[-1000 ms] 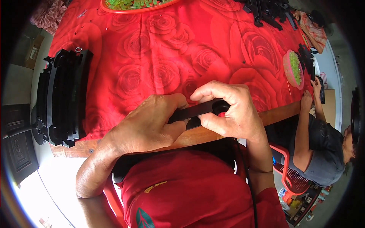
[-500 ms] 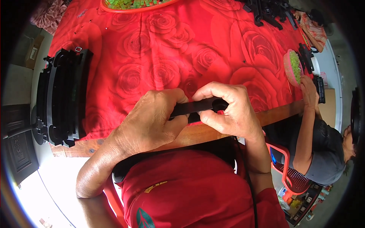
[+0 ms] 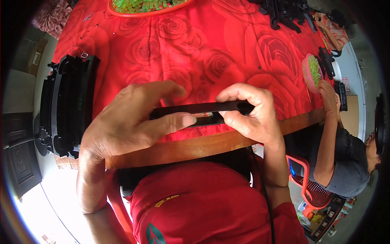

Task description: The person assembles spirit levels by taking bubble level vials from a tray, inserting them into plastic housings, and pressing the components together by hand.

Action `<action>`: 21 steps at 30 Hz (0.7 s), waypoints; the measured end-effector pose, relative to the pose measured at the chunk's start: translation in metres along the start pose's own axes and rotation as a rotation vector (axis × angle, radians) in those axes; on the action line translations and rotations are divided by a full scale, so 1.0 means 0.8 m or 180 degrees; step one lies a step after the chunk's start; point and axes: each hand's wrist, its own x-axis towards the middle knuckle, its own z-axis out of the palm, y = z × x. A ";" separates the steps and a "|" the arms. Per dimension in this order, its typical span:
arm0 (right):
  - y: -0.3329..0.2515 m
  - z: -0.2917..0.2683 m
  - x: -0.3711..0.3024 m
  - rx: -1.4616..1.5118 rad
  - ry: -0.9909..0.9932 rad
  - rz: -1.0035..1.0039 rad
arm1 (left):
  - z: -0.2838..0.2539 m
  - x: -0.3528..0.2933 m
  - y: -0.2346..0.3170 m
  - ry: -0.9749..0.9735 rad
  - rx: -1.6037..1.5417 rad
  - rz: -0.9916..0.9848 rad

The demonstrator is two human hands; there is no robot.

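A long black plastic bar (image 3: 174, 110) lies level between my hands, just over the table's near edge. My right hand (image 3: 258, 116) pinches its right end between thumb and fingers. My left hand (image 3: 126, 118) has its fingers spread apart and raised over the bar's left part, with the forefinger smeared by motion. The left thumb is stretched along the bar, its tip beside a small clear piece (image 3: 206, 114) in the middle slot. What that piece is, I cannot make out.
Black plastic parts (image 3: 75, 105) stand stacked at the left. An orange-rimmed tray (image 3: 152, 14) of small green-yellow blocks sits at the far side. More black parts (image 3: 284, 14) lie far right. A co-worker (image 3: 345, 158) at the right reaches to a pink bowl (image 3: 307, 75) of green pieces.
My left hand has opened and shifted left, baring more of the bar and the clear piece in its slot. My right hand keeps its hold, moved slightly right.
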 end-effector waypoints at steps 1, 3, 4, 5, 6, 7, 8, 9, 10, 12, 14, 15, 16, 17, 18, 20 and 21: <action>-0.001 -0.001 -0.002 0.0068 0.0016 0.0017 | 0.004 -0.004 -0.015 0.0147 -0.0132 0.0114; -0.007 0.002 -0.005 0.0078 0.0085 0.0191 | 0.007 -0.009 -0.017 -0.0037 -0.0805 -0.0146; -0.007 0.003 -0.005 0.0076 0.0085 0.0191 | 0.009 -0.010 -0.018 -0.0037 -0.0806 -0.0146; -0.005 0.003 -0.005 -0.0062 -0.0008 0.0117 | 0.013 -0.011 -0.020 -0.0171 -0.0943 -0.0250; -0.004 0.004 -0.005 -0.0202 -0.0101 0.0045 | 0.017 -0.012 -0.021 -0.0308 -0.1082 -0.0353; -0.006 0.003 -0.004 -0.0210 -0.0111 0.0051 | 0.019 -0.013 -0.016 -0.0260 -0.1228 -0.0423; -0.009 0.001 -0.002 -0.0558 -0.0170 -0.0029 | 0.020 -0.013 -0.017 -0.0253 -0.1235 -0.0431; -0.013 -0.001 0.000 -0.0905 -0.0228 -0.0109 | 0.021 -0.012 -0.018 -0.0273 -0.1267 -0.0467; -0.015 -0.002 0.003 -0.1250 -0.0284 -0.0190 | 0.022 -0.012 -0.019 -0.0295 -0.1298 -0.0503; -0.018 0.000 0.011 -0.1435 -0.0465 -0.0274 | 0.025 -0.011 -0.019 -0.0286 -0.1317 -0.0536; -0.021 0.004 0.016 -0.1616 -0.0644 -0.0354 | 0.028 -0.011 -0.020 -0.0283 -0.1335 -0.0573; -0.023 0.005 0.018 -0.1651 -0.0694 -0.0141 | 0.028 -0.012 -0.021 -0.0250 -0.1367 -0.0520; -0.024 0.006 0.019 -0.1685 -0.0744 0.0071 | 0.029 -0.012 -0.022 -0.0217 -0.1399 -0.0469; -0.023 0.006 0.019 -0.1680 -0.0746 0.0080 | 0.030 -0.012 -0.023 -0.0225 -0.1403 -0.0475; -0.023 0.007 0.019 -0.1728 -0.0759 0.0039 | 0.031 -0.012 -0.022 -0.0197 -0.1397 -0.0512; -0.021 0.008 0.021 -0.1774 -0.0775 0.0006 | 0.034 -0.011 -0.022 -0.0174 -0.1395 -0.0552; -0.019 0.008 0.022 -0.1822 -0.0829 -0.0024 | 0.036 -0.011 -0.022 -0.0139 -0.1394 -0.0578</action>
